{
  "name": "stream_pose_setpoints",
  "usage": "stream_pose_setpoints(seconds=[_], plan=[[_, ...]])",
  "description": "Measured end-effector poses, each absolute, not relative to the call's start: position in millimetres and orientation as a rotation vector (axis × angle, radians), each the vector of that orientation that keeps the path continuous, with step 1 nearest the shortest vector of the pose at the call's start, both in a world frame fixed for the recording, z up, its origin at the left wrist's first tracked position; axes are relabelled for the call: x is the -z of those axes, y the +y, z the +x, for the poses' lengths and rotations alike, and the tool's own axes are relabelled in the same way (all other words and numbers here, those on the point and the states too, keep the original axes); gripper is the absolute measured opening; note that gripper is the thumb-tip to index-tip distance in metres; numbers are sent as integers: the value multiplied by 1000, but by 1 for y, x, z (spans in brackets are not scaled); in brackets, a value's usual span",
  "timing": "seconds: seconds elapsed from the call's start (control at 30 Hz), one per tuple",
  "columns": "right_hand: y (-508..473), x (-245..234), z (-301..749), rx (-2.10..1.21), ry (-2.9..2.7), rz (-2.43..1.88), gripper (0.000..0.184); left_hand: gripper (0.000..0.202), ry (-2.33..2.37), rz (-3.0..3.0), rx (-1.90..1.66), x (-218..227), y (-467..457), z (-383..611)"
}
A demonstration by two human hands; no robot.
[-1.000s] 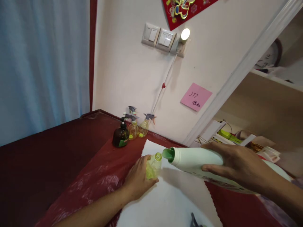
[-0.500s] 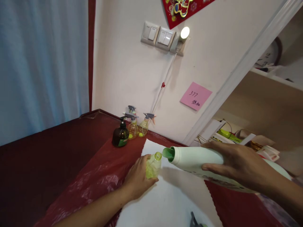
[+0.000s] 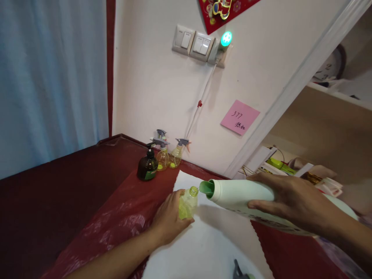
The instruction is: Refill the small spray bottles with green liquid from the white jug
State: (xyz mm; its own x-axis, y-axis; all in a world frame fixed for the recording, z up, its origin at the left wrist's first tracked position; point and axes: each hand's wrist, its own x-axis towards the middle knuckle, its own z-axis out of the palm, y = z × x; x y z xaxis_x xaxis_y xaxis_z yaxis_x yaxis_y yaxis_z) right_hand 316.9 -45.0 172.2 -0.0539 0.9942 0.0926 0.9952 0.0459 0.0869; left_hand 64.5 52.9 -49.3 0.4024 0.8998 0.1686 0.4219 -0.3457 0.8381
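Observation:
My left hand (image 3: pixel 168 219) is wrapped round a small clear bottle (image 3: pixel 188 201) that holds yellow-green liquid and stands on a white sheet (image 3: pixel 203 248). Its mouth is uncapped. My right hand (image 3: pixel 287 201) grips a large white bottle (image 3: pixel 238 195), tipped almost flat. The green spout (image 3: pixel 207 188) of the large bottle sits right beside the small bottle's mouth.
A dark pump bottle (image 3: pixel 148 166) and three small spray bottles (image 3: pixel 168 155) stand by the wall on the red table (image 3: pixel 72 186). A grey sprayer head (image 3: pixel 240 272) lies at the sheet's near edge. Cluttered shelves (image 3: pixel 290 166) are at the right. A pink note (image 3: pixel 240 117) hangs on the wall.
Both hands and both bottles hold their places. The plug-in light by the wall switches has turned from white to green.

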Motion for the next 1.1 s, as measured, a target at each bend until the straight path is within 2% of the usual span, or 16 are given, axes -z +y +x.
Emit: stream_pose_setpoints(seconds=[1.1], plan=[[-47,-174,318,243,-2224,-2197,36,75,1132,1925,-833,47,52,65]])
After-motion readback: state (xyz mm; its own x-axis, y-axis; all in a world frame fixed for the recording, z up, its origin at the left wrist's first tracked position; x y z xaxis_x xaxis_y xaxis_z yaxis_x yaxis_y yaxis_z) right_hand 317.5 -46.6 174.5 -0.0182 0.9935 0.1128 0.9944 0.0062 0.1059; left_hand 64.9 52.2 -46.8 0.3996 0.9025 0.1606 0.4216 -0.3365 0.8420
